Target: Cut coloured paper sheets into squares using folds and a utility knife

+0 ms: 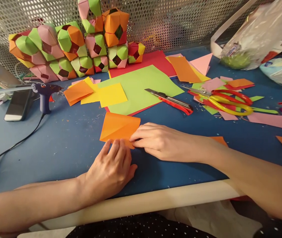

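A folded orange paper square (118, 127) lies on the blue table (63, 142) in front of me. My left hand (111, 168) rests palm down with its fingers laid flat on the paper's near edge. My right hand (158, 140) comes in from the right, fingers together, pressing the paper's near right corner against the table. Neither hand lifts the paper.
Beyond lie green (141, 87), yellow (112, 95) and red sheets, a red utility knife (172, 100), yellow-red scissors (227, 99) and paper scraps. Stacked paper cubes (81, 43) stand against a perforated panel. A glue gun (45, 96) and phone (17, 105) sit left; plastic bags (260, 36) right.
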`<state>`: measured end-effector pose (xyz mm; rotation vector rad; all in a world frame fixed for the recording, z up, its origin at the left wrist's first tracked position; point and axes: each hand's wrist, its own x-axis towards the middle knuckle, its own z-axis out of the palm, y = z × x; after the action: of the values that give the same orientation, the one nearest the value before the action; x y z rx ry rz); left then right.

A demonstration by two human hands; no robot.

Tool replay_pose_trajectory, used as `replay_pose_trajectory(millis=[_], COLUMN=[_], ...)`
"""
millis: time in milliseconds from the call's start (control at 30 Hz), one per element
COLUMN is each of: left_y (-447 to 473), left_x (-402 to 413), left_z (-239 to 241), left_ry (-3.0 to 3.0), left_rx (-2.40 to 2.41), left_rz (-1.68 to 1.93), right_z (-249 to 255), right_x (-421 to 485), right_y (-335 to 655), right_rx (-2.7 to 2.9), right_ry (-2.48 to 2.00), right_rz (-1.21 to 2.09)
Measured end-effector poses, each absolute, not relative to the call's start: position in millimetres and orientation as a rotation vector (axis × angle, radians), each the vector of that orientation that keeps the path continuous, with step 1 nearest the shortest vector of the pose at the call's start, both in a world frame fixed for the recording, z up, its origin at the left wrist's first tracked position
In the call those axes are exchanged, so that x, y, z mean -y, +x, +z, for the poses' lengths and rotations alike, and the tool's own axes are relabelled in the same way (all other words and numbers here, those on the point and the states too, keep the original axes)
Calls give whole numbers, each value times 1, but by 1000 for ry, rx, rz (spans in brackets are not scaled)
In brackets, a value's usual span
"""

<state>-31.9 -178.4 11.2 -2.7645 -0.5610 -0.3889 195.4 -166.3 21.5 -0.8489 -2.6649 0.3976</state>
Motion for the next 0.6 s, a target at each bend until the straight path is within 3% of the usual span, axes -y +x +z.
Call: replay_pose_trajectory(millis=[600], left_y=[-32], left_x=[178], left_z=[12], left_ry=[-2769], left_rx=[539], left_rz=[-376], right_z=[21], right_x=[166], right_y=[196], right_rx=[2688], right_ry=[-828], right_rz=[419])
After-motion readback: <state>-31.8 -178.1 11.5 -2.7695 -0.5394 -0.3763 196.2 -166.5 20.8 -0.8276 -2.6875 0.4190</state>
